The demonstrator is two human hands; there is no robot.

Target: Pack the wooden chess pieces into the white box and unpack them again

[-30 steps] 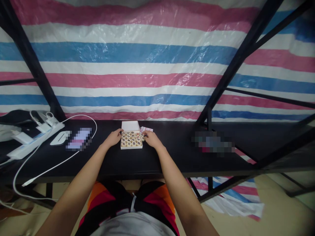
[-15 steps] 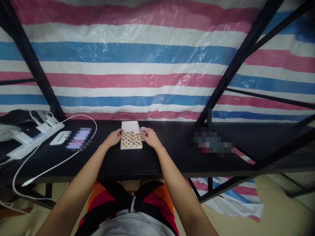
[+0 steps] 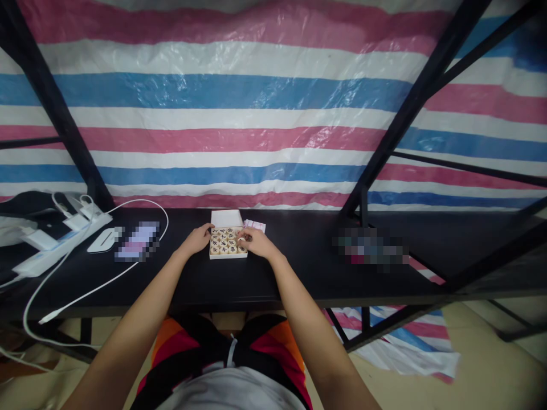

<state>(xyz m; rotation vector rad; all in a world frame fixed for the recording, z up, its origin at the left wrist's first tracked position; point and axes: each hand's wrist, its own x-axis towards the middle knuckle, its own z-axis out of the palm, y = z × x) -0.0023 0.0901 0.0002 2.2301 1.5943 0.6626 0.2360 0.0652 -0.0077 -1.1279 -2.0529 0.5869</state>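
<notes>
A small white box (image 3: 228, 256) lies on the black tabletop with its lid (image 3: 226, 217) tipped back at the far side. Rows of round, pale Chinese chess pieces (image 3: 222, 243) with dark characters fill it. My left hand (image 3: 199, 240) is at the box's left side, fingers closed on its edge near the lid. Over the right part of the box, my right hand (image 3: 255, 243) pinches one chess piece (image 3: 241, 240), which looks tilted between thumb and fingers. My fingers cover some pieces on that side. A pink-and-white printed slip (image 3: 255, 225) lies just beyond my right hand.
To the left are a blurred-out phone-like object (image 3: 137, 241), a white flat stand (image 3: 102, 240), a power strip (image 3: 64, 242) with chargers and a white cable (image 3: 89, 287). A blurred dark object (image 3: 370, 248) lies right, near a black frame post (image 3: 363, 199). Striped sheeting (image 3: 239, 136) hangs behind.
My right hand has moved slightly left from the printed slip onto the box's right-hand pieces and now pinches one. The slip shows more fully. My left hand stays put.
</notes>
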